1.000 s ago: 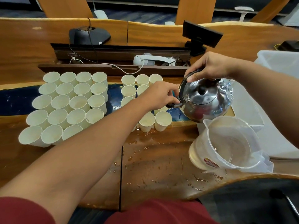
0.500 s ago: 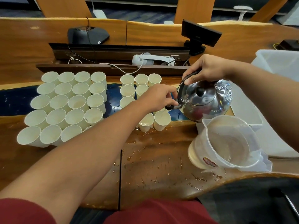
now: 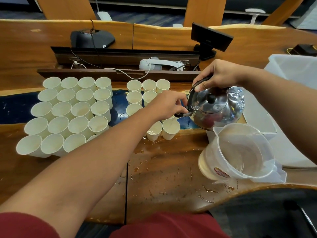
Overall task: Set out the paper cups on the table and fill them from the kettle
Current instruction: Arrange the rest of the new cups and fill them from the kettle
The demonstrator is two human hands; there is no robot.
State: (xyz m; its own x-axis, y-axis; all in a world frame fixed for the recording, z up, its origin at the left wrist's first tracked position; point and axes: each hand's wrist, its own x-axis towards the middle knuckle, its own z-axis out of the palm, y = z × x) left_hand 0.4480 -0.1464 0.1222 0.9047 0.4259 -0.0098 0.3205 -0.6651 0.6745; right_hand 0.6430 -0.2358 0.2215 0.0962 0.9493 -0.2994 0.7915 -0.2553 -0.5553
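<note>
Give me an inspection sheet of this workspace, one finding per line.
Surface: wooden table, wet with spilled drops near the front edge.
Job's things: kettle tilted, spout over a paper cup; large cup block at left.
Clutter: clear plastic jug; white bin.
Grippers: right hand grips the kettle handle; left hand holds the spout.
Cables: white cable in the table's recess.
Surroundings: black monitor; wooden partitions behind.

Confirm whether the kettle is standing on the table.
No, the right hand holds the kettle by its handle, tilted above the paper cups.
</note>
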